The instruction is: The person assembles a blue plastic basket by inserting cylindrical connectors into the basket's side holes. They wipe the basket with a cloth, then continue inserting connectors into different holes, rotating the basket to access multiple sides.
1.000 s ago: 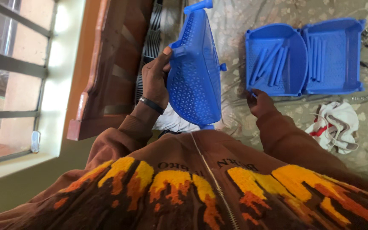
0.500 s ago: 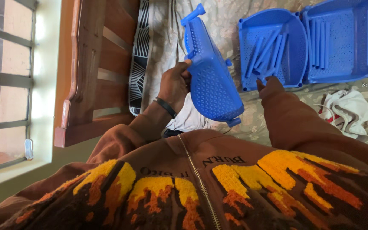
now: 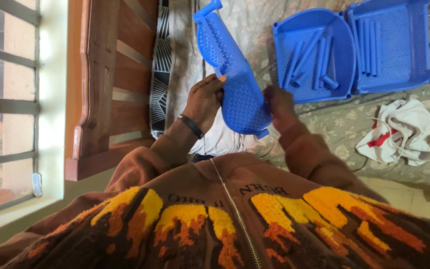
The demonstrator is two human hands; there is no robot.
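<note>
Clearly, your left hand and right hand both gripped the blue perforated tray, held tilted between them above the bed. Gripped only at its near end, it could have twisted loose and fallen onto the bed below.

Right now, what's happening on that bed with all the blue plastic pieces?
A person in a brown flame-patterned hoodie holds a blue perforated shelf tray on edge over the bed. The left hand grips its near side and the right hand is at its lower corner. Two more blue trays lie side by side on the bedspread, with loose blue tubes inside them. A white cloth lies nearby.
</note>
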